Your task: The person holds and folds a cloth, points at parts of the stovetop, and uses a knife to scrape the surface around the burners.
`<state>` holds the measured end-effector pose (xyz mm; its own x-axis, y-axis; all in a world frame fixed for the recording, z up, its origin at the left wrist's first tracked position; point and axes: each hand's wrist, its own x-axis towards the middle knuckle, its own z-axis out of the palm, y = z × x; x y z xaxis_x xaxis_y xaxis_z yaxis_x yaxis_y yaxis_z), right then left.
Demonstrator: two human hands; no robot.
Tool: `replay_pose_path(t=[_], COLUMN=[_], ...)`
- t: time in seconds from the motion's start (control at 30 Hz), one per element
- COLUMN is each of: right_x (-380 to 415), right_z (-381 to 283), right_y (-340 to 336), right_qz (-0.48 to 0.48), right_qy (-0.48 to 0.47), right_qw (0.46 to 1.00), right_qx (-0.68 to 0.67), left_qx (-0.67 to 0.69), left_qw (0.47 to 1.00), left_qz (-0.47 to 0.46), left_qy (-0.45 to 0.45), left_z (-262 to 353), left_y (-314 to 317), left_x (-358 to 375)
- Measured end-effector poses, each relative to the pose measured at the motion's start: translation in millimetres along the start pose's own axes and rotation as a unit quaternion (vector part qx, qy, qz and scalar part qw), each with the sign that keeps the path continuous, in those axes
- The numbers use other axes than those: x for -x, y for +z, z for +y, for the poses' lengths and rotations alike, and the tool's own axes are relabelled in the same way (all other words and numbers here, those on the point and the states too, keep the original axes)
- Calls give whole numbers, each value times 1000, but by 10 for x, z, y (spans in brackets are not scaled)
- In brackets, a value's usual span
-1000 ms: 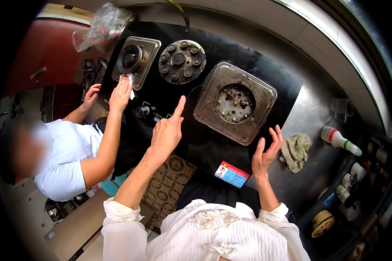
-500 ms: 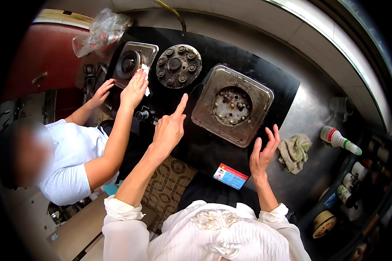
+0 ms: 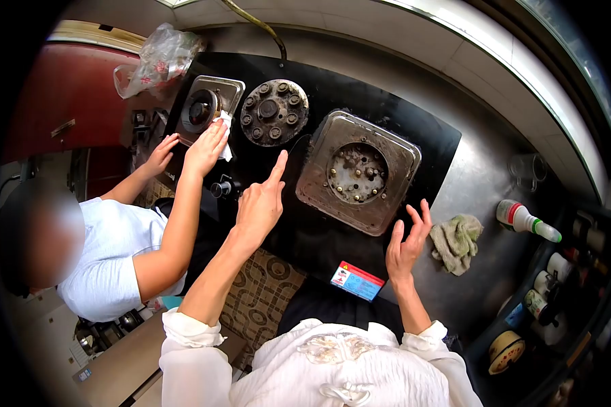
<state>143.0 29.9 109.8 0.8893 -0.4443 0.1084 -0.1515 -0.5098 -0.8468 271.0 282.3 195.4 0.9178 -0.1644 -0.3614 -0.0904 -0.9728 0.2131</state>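
My left hand (image 3: 259, 207) is over the black gas stove (image 3: 299, 224), its index finger stretched toward the round burner head (image 3: 273, 112) and its other fingers curled, holding nothing that I can see. The burner head lies loose on the glass, its ports facing up. My right hand (image 3: 406, 251) hovers by the stove's right edge, fingers apart and empty. Between my hands sits a greasy square metal drip tray (image 3: 312, 180), its round opening showing a burner base (image 3: 360, 173) with brass nozzles. A crumpled greenish cloth (image 3: 457, 244) lies just right of my right hand.
At left a co-worker (image 3: 119, 251) presses a white wipe (image 3: 224, 139) beside the other burner (image 3: 201, 108). A plastic bag (image 3: 159, 61) lies behind. On the right are a spray bottle (image 3: 523, 218), a clear glass mug (image 3: 527, 169) and a shelf of jars (image 3: 536, 302).
The stove has shifted slightly down and left in view. My hands keep nearly the same pose, the left still pointing. The co-worker's wiping hand has moved only slightly.
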Motion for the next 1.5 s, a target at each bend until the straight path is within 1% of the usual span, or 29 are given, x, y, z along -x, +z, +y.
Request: replay_pose_path(t=[0.1,0.13,0.17,0.23,0.27,0.3,0.33,0.37,0.4,0.47,0.57,0.67,0.73,0.8,0.83,0.9,0.93,1.03,1.17,1.23,1.3,1.33,1.37,1.43,1.47,1.5], right_x=[15,9,15,14,9,3,4,3,7,1,18,14,13,-12,-5,12,10,-5,3,4,10,5,3,13,3,-3], right_z=[44,45,43,22,4,-1,12,18,12,0,47,26,-11,-9,-1,12,9,-13,-13,0,-11,4,12,13,11,12], right_y=[21,28,28,27,30,22,9,2,-2,12,44,27,24,23,23,11,10,30,19,14,8,17,28,27,29,29], right_qz=[0,2,3,4,5,7,5,5,5,8,9,7,6,7,9,11,11,16,12,9,10,14,19,22,22,22], right_qy=[1,-2,-2,-6,-3,2,-9,-7,-6,-9,5,-4,-3,-3,-9,-10,-12,-6,4,-8,2,-2,-5,0,-2,1], right_qw=[1000,1000,1000,1000,1000,1000,1000,1000,1000,1000,1000,1000,1000,1000,1000,1000,1000,1000,1000,1000,1000,1000,1000,1000,1000,1000], right_qx=[-3,-4,-2,1,-9,-18,14,15,14,2,-17,8,1,-3,10,24,23,1,13,26,17,13,8,1,-5,-7], left_qx=[27,50,50,112,95,93,70,46,45,34,55,81,96,111,121,84,109,100,121,119,121,147,143,181,141,153], left_qw=[999,999,999,993,995,996,997,998,998,999,998,997,995,994,993,996,994,995,993,993,993,989,990,983,990,988], left_qz=[10,-13,-10,-9,-25,-5,-7,-12,-16,2,-6,1,7,-15,-3,0,3,-1,3,6,7,16,14,-4,-4,-4], left_qy=[14,4,5,22,2,1,-15,-33,-35,-8,-2,3,7,-14,-19,-28,-17,-12,-13,3,3,-9,-6,-6,3,1], left_z=[31,29,-2,-87,-78,-118,-137,-147,-150,-144,1,32,-12,-70,-169,-247,-272,-158,24,30,46,57,64,62,96,140], left_y=[25,30,50,84,18,18,2,-6,6,22,52,74,79,82,146,110,124,132,201,170,127,122,141,226,249,247], left_x=[-43,-63,-72,-81,-51,6,55,101,125,124,76,58,79,90,129,230,249,165,30,-30,-21,31,89,230,268,294])
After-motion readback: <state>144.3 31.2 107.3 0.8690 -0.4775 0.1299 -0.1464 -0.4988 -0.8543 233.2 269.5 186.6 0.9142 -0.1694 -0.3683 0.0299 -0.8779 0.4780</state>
